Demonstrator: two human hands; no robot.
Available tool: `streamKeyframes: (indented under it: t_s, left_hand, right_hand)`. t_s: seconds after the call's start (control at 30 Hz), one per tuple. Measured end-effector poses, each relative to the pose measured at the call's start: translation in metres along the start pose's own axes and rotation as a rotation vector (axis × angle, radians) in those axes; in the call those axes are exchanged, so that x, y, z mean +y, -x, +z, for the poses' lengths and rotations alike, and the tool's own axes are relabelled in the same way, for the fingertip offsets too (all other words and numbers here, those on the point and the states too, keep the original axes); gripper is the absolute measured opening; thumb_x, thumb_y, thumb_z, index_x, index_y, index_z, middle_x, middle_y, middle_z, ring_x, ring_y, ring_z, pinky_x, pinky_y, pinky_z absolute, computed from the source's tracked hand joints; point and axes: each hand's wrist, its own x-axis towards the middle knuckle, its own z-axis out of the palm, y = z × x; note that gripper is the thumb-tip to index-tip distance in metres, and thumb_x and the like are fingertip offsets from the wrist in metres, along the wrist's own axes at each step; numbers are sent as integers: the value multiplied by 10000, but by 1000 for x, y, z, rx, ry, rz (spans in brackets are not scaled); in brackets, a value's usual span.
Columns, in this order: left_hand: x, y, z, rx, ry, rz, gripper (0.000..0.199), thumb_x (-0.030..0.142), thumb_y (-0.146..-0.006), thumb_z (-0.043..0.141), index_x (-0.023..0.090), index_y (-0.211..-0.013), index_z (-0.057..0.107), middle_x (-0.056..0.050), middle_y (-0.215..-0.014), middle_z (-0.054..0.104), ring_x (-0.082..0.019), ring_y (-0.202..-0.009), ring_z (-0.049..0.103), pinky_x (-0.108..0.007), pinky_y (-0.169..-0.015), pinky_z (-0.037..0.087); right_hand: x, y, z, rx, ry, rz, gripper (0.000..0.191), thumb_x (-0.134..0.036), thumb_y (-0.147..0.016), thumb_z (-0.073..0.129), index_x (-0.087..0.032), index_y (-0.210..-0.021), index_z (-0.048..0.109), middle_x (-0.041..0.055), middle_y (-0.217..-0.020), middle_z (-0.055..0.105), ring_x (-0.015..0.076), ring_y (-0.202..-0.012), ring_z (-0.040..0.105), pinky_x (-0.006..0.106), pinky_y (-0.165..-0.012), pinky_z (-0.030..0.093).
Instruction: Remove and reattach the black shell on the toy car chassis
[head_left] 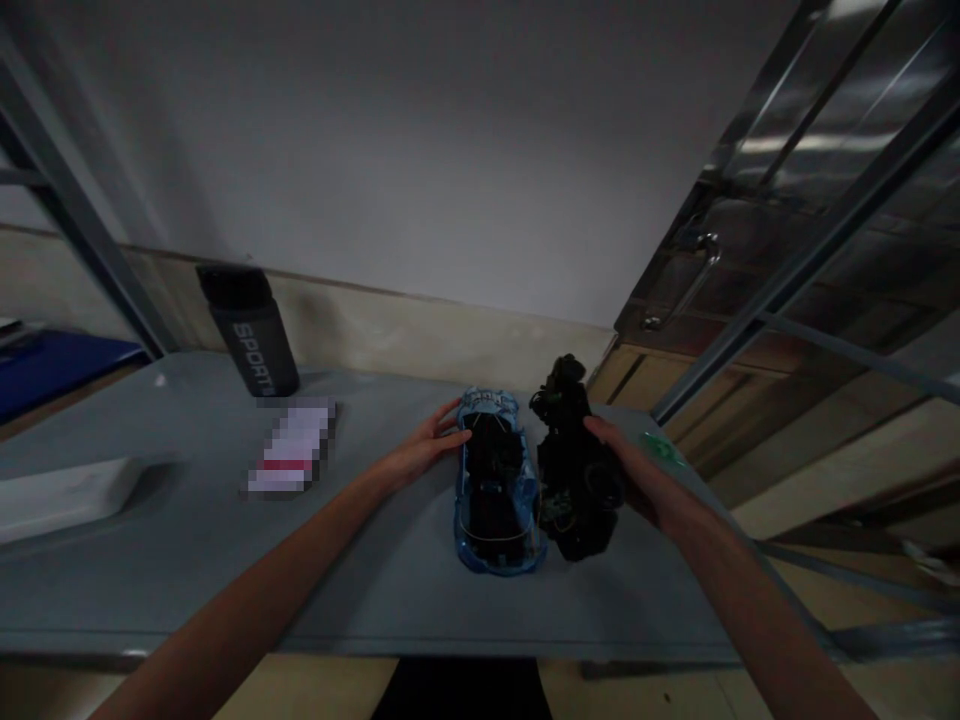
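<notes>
A blue toy car body shell (463,505) lies upside down on the grey shelf, its dark inside facing up. A thin wire runs across its near end toward the part beside it. My left hand (424,450) grips the shell's far left edge, thumb over the rim and fingers along the side. Tilted up on its side just right of the shell is the black toy car chassis (574,450), wheels and some circuitry showing. My right hand (637,470) holds the chassis from the right, with most of its fingers hidden behind it.
A dark sports bottle (259,335) stands at the back left, near a blurred-out white and red item (292,445). A white rounded object (71,495) lies at the far left. Something small and green (661,448) sits on the right. Metal posts (810,265) frame the grey shelf (360,600).
</notes>
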Motion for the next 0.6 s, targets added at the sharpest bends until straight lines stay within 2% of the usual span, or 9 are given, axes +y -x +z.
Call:
streamKeyframes:
  t_s: [0.07,0.13,0.17,0.23,0.33,0.4,0.6]
  left_hand:
    - [1,1,1,-1,-8,5,974,402,-828,982,386,-1689,528,-101,-1630,675,-408,-1498,639,-569,-1260,487]
    - [2,3,2,-7,-25,12,968,402,-829,983,393,-1684,530,-93,-1619,683,-409,-1525,621,-549,-1256,491]
    - [3,4,2,-9,-33,20,958,405,-836,979,389,-1683,530,-97,-1623,679,-410,-1534,613,-546,-1253,493]
    - [5,6,3,-10,-41,30,937,407,-851,970,380,-1678,530,-111,-1635,667,-408,-1543,604,-550,-1246,496]
    - [6,7,4,-2,-40,30,920,391,-855,967,380,-1666,533,-120,-1623,669,-397,-1529,616,-563,-1239,497]
    - [6,7,4,7,-47,32,922,380,-850,968,376,-1664,534,-120,-1606,677,-394,-1509,633,-567,-1234,502]
    - [4,5,3,9,-73,49,912,378,-841,963,355,-1657,555,-112,-1569,702,-385,-1487,647,-521,-1212,517]
  right_hand:
    - [-12,-2,13,-49,103,27,745,-723,-870,837,-337,-1499,733,87,-1233,862,350,-1025,828,440,-829,675]
    - [-22,-2,29,-99,249,15,1010,-745,-887,813,-273,-1723,501,149,-1303,834,353,-972,818,447,-761,665]
    - [-26,-2,38,-113,331,-6,1070,-750,-910,788,-237,-1772,413,185,-1327,815,351,-942,813,450,-735,656]
    - [-32,0,54,-99,498,-62,1015,-729,-949,747,-224,-1764,413,222,-1412,755,339,-941,805,453,-754,648]
    - [-34,3,76,-1,798,-148,758,-660,-1036,650,-228,-1651,552,212,-1437,702,357,-1109,786,488,-952,625]
    - [-34,7,88,48,977,-166,664,-630,-1079,588,-230,-1608,578,200,-1411,694,373,-1165,777,504,-1020,597]
    - [-34,16,115,102,1269,-201,634,-602,-1088,599,-187,-1567,584,228,-1434,648,390,-1099,801,476,-934,606]
